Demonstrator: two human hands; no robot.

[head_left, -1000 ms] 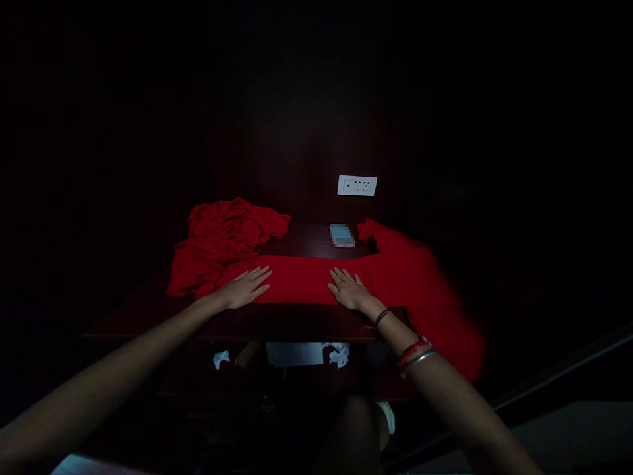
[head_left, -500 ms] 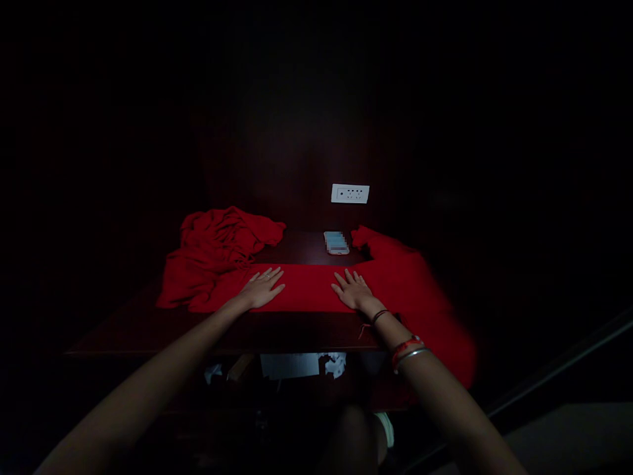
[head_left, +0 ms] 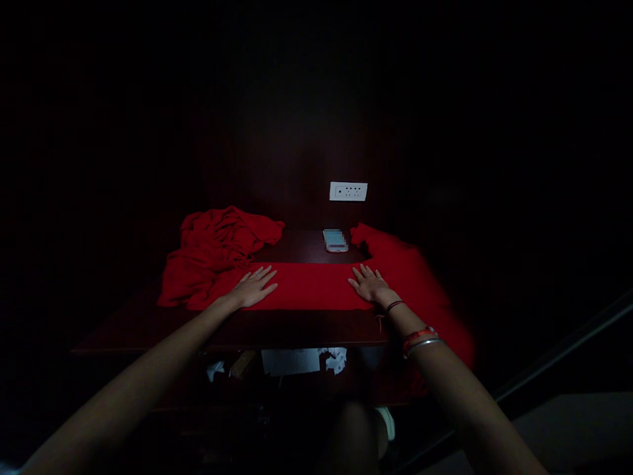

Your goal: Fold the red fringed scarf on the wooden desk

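Observation:
A long red cloth [head_left: 311, 286] lies across the dark wooden table, flat and smooth in its middle stretch. My left hand [head_left: 253, 288] rests palm down on the left part of that stretch, fingers spread. On the right part, my right hand [head_left: 370, 285] also lies flat with its fingers apart. Beyond my left hand the cloth is bunched into a crumpled heap. To the right it spreads wide and runs down over the table's front edge. Neither hand grips anything.
A phone [head_left: 335, 241] with a lit, pixelated screen lies behind the cloth. A white socket panel [head_left: 348, 191] is on the back wall. Under the table top [head_left: 297, 333] sit crumpled white paper [head_left: 337, 360] and a pale flat sheet [head_left: 291, 362]. The surroundings are very dark.
My hands have slid apart along the cloth, the right one further right and the left one slightly left. The cloth between them stays flat.

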